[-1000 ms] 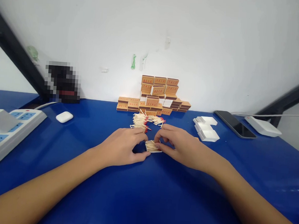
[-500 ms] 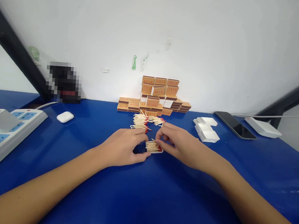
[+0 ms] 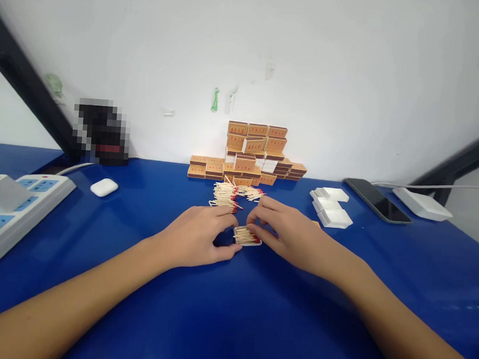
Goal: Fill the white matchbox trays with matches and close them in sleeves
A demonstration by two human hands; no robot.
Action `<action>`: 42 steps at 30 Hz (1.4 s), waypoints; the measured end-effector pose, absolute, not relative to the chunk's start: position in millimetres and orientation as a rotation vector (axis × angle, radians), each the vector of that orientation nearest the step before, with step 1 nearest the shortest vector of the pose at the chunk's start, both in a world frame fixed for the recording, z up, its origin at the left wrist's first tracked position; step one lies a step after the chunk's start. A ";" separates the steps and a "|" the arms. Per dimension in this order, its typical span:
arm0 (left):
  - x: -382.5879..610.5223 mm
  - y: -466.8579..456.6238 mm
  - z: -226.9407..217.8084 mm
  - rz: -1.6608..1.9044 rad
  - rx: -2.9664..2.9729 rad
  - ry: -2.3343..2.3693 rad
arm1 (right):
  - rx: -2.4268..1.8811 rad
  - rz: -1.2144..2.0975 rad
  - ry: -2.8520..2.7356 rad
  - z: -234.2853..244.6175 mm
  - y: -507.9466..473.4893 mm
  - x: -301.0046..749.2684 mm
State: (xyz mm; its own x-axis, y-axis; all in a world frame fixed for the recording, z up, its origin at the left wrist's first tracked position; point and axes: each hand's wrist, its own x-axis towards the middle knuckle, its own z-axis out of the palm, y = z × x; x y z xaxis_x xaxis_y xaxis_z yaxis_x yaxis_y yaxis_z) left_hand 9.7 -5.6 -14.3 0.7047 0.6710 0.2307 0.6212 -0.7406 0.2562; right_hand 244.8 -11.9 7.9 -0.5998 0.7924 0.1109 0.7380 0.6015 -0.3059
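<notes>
A small white matchbox tray (image 3: 252,245) lies on the blue table, filled with red-tipped matches (image 3: 244,235). My left hand (image 3: 202,237) steadies its left end between thumb and fingers. Over the tray's upper right, my right hand (image 3: 283,232) has thumb and fingertips pinched together against the matches; whether a match is between them is hidden. Just beyond the hands lies a loose heap of matches (image 3: 223,193), with a smaller pile (image 3: 250,192) to its right, heads mostly pointing right.
Matchboxes (image 3: 255,146) are stacked against the wall. On the right are empty white trays (image 3: 331,208), a phone (image 3: 377,201) and a white flat device (image 3: 421,204). A power strip (image 3: 24,208) and a white earbud case (image 3: 104,187) are on the left. An orange piece (image 3: 315,223) shows behind my right wrist.
My right hand has shifted slightly left and its fingertips sit closer over the matches. A match that stuck up by those fingertips no longer stands out. My left hand stays put.
</notes>
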 end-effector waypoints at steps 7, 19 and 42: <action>8.0 -4.3 -16.8 0.492 2.754 1.038 | -1.256 0.422 -2.577 6.2 -9.4 250.2; 9.1 -4.8 -14.8 0.464 2.762 1.029 | -1.107 0.538 -2.576 -6.5 -8.5 243.8; 7.7 -3.6 -16.8 0.501 2.753 1.043 | -1.212 0.462 -2.539 5.1 -7.7 255.3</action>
